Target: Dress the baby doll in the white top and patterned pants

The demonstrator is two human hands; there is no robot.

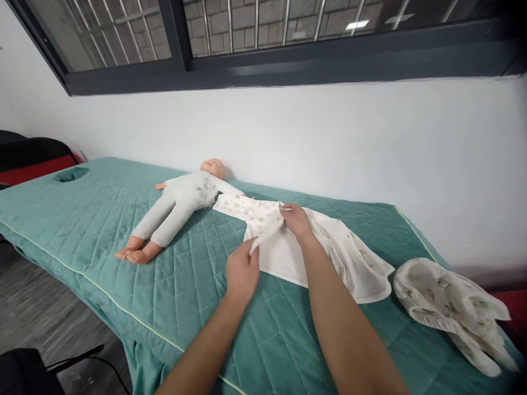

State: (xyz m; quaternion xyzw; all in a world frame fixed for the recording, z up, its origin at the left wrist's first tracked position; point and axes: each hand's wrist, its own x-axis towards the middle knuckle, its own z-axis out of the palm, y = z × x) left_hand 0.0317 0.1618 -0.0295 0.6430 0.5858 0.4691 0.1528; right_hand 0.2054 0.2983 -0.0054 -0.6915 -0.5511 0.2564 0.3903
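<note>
A white baby shirt [284,258] with a small printed pattern is spread on the green quilted bed cover, its front partly open. My left hand [242,270] pinches a lifted front edge of the shirt. Near the shirt's neckline, my right hand [297,220] is closed on the same cloth. One sleeve reaches left towards a baby doll [181,200], which lies on its back in pale clothing, head towards the wall and bare feet towards the front.
Bunched patterned baby clothing [448,307] lies at the bed's right end. The green bed [177,307] has a face hole [72,174] at far left. Behind it are a white wall and barred window. A black-and-red chair [37,156] stands left; a black object [27,373] is lower left.
</note>
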